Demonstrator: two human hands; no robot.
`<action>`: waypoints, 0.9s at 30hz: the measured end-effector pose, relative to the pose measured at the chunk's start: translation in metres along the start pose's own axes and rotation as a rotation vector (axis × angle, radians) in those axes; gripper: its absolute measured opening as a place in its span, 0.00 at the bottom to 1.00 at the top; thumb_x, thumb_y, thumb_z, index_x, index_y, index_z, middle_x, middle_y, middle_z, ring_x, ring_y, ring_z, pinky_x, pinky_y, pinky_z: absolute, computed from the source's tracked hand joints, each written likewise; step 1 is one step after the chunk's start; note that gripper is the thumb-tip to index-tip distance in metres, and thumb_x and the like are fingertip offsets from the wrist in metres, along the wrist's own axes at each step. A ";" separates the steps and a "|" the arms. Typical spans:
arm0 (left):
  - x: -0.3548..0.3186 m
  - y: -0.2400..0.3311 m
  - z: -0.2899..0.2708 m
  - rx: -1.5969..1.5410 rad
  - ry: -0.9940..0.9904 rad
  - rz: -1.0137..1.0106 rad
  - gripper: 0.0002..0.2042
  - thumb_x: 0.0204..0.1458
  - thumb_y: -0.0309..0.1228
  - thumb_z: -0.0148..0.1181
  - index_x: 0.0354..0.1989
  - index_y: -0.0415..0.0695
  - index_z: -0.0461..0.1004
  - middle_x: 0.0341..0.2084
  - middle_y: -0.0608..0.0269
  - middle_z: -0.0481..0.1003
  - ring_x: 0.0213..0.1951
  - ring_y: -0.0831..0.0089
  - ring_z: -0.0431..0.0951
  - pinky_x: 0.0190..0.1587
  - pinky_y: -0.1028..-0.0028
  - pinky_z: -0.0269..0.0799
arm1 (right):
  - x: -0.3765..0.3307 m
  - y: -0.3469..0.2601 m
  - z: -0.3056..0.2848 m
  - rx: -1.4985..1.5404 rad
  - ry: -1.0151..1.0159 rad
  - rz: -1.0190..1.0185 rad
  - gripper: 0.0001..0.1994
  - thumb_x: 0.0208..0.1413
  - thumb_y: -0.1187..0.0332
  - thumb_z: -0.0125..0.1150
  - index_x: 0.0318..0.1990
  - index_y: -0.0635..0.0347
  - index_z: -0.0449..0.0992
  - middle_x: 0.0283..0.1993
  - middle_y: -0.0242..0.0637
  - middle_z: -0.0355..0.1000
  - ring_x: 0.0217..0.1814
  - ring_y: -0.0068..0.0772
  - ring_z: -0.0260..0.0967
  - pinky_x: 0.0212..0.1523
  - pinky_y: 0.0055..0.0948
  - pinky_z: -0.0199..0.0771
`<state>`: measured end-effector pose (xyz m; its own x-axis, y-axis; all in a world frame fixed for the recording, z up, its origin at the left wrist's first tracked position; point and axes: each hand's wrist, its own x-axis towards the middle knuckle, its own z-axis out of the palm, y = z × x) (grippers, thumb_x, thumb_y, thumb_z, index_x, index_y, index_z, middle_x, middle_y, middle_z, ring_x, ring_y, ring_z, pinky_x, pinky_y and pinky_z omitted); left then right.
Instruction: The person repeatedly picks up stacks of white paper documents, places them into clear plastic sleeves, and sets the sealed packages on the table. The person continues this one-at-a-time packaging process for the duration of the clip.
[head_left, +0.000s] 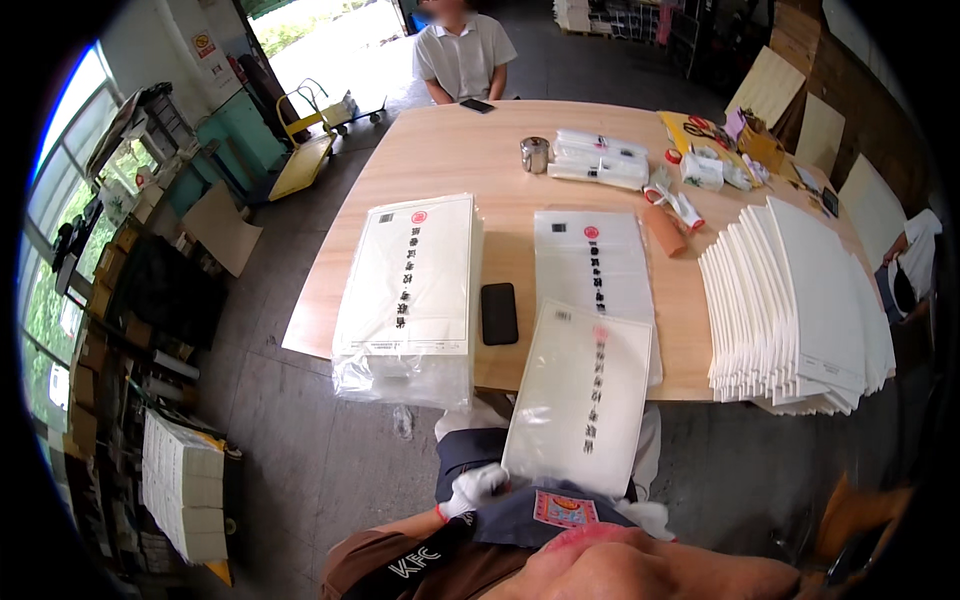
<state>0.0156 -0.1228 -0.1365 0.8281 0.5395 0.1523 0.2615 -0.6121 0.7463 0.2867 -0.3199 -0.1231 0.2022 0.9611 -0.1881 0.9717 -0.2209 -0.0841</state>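
A clear plastic bag with white paper sheets inside [580, 395] hangs tilted over my lap, its upper end overlapping the table edge. My left hand [475, 490], in a white glove, is closed at the bag's lower left corner. My right hand [648, 518], also gloved in white, is near the lower right corner; its fingers are blurred and partly hidden. Under the bag's upper end lie flat printed plastic bags [592, 250]. To the left stands a stack of filled plastic bags [405, 280], and to the right a fanned stack of white paper [790, 300].
A black phone [499, 313] lies between the stacks on the wooden table [400, 150]. Farther back are a metal cup [535, 155], plastic-wrapped packs [600, 160] and an orange-brown block [664, 231]. A person [465, 55] sits across the table; another person [908, 260] is at the far right.
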 end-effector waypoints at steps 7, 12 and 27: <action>0.073 -0.008 0.012 0.139 0.275 -0.034 0.06 0.41 0.25 0.59 0.26 0.48 0.68 0.24 0.57 0.70 0.25 0.55 0.73 0.24 0.61 0.67 | 0.055 0.021 -0.003 -0.049 0.297 0.064 0.11 0.50 0.62 0.53 0.18 0.50 0.73 0.16 0.38 0.69 0.15 0.42 0.67 0.15 0.41 0.63; 0.036 -0.038 0.020 0.121 -0.053 -0.084 0.09 0.40 0.25 0.59 0.30 0.49 0.67 0.26 0.58 0.68 0.27 0.55 0.74 0.27 0.62 0.70 | 0.015 0.014 0.019 -0.162 0.064 -0.185 0.09 0.45 0.63 0.55 0.17 0.50 0.73 0.15 0.39 0.67 0.18 0.40 0.70 0.18 0.45 0.67; 0.129 0.037 -0.104 -0.018 0.256 0.074 0.05 0.51 0.32 0.56 0.31 0.46 0.73 0.24 0.58 0.73 0.29 0.54 0.75 0.31 0.62 0.69 | 0.188 -0.042 0.043 2.244 -0.313 0.051 0.22 0.61 0.60 0.54 0.58 0.63 0.66 0.47 0.33 0.72 0.44 0.25 0.71 0.42 0.24 0.73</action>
<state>0.0808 -0.0158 -0.0222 0.6915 0.6241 0.3638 0.1943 -0.6457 0.7384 0.2783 -0.1374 -0.1965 -0.0233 0.9524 -0.3039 -0.7337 -0.2228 -0.6419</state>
